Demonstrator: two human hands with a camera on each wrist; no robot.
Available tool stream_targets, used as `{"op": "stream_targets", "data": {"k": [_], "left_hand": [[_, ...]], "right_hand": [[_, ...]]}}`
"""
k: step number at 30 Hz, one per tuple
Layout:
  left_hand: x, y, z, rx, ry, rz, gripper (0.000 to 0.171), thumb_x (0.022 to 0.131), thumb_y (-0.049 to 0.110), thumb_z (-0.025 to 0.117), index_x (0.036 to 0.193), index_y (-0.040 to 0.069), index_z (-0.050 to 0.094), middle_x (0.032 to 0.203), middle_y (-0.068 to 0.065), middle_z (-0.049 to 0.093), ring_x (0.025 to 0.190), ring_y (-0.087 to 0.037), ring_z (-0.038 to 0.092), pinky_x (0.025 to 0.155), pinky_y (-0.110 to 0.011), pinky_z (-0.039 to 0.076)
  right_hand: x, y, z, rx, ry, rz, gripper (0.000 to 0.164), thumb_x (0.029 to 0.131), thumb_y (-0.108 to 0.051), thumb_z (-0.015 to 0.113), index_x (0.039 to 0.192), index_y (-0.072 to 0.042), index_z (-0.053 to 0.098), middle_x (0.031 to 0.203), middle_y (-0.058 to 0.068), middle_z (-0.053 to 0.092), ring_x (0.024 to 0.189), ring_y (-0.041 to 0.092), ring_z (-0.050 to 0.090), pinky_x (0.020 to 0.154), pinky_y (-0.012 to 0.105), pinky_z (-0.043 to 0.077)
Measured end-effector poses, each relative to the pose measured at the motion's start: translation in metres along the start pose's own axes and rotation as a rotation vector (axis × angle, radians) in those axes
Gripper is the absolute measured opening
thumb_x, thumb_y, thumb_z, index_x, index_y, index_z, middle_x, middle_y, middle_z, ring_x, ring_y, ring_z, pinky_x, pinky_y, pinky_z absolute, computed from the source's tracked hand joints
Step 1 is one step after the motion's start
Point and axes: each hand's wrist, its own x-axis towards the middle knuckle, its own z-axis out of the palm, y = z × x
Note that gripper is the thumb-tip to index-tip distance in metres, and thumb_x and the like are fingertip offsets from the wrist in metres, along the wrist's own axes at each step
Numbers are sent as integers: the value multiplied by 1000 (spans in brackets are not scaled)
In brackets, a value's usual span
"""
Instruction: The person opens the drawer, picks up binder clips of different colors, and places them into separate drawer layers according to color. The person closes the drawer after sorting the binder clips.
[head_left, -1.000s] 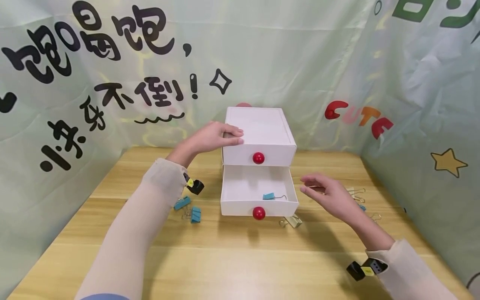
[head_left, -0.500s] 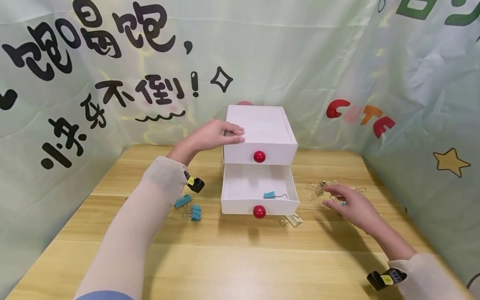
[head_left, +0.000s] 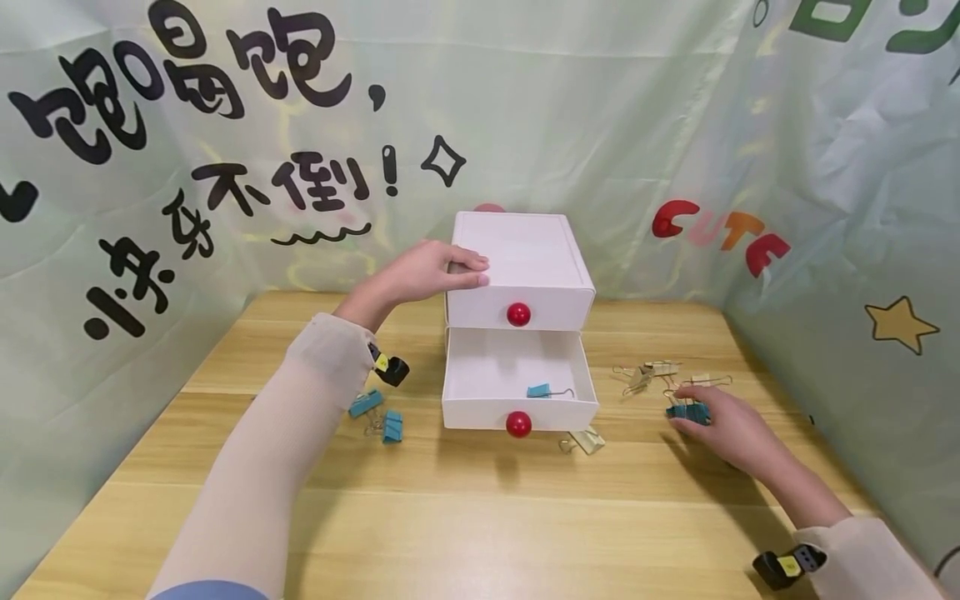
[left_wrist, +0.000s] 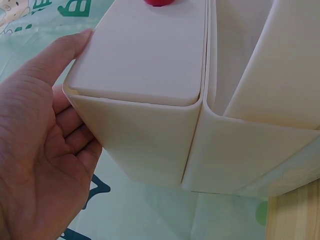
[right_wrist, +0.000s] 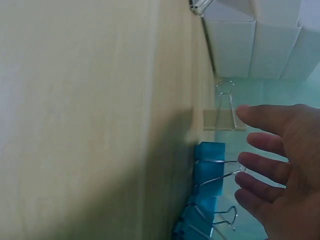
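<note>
In the head view, a white two-drawer box (head_left: 517, 250) with red knobs stands on the table. My left hand (head_left: 431, 271) rests on its upper left edge, thumb and fingers fairly straight; the left wrist view shows this hand (left_wrist: 50, 135) against the box's edge. The lower drawer (head_left: 480, 414) is pulled out, with a blue binder clip (head_left: 538, 391) inside. On the right, my right hand (head_left: 731, 429) is at another blue binder clip (head_left: 688, 412). In the right wrist view its fingers are spread beside that clip's (right_wrist: 210, 167) wire handles, without a visible pinch.
Several gold binder clips (head_left: 639, 379) lie beyond my right hand. Two blue binder clips (head_left: 365, 403) lie left of the drawer, and a gold one (head_left: 588, 440) sits by its front right corner. A printed cloth (head_left: 585, 125) surrounds the wooden table (head_left: 480, 533).
My right hand has moved right and down, away from the drawer, to the blue binder clip among the gold ones. The left hand stays on the box; the drawer has not moved.
</note>
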Motion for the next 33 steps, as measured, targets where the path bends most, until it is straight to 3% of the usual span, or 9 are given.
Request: {"op": "stream_targets", "data": {"k": [7, 12, 19, 26, 33], "left_hand": [[1, -1, 2, -17, -8, 5, 54, 72, 65, 54, 112, 29, 62, 122, 10, 53, 115, -5, 44, 92, -26, 36], [2, -1, 2, -21, -9, 7, 55, 72, 65, 54, 112, 28, 62, 123, 9, 53, 115, -7, 44, 92, -27, 37], [2, -1, 0, -19, -3, -1, 54, 72, 65, 55, 112, 29, 62, 122, 9, 53, 114, -6, 45, 90, -27, 38], [1, -2, 3, 0, -22, -14, 58, 71, 67, 53, 115, 29, 60, 123, 11, 52, 116, -6, 43, 92, -27, 37], [1, -2, 2, -4, -6, -10, 57, 72, 65, 54, 114, 28, 61, 123, 10, 52, 115, -6, 44, 92, -27, 37]], "right_hand": [[-3, 8, 6, -16, 28, 6, 49, 82, -36, 62, 114, 0, 55, 112, 27, 51, 99, 45, 47, 76, 57, 39], [-1, 11, 5, -62, 111, 113, 57, 83, -39, 60, 117, 5, 48, 109, 28, 47, 95, 43, 47, 71, 55, 38], [6, 10, 9, -136, 8, 185, 81, 80, -56, 53, 123, 12, 40, 108, 35, 47, 90, 50, 48, 68, 57, 39], [4, 8, 15, -123, -42, 159, 59, 80, -46, 60, 107, 5, 50, 89, 24, 57, 78, 40, 55, 57, 49, 41], [8, -1, 16, -118, -74, 184, 59, 79, -57, 54, 96, -1, 51, 75, 9, 55, 64, 23, 50, 50, 38, 36]]}}
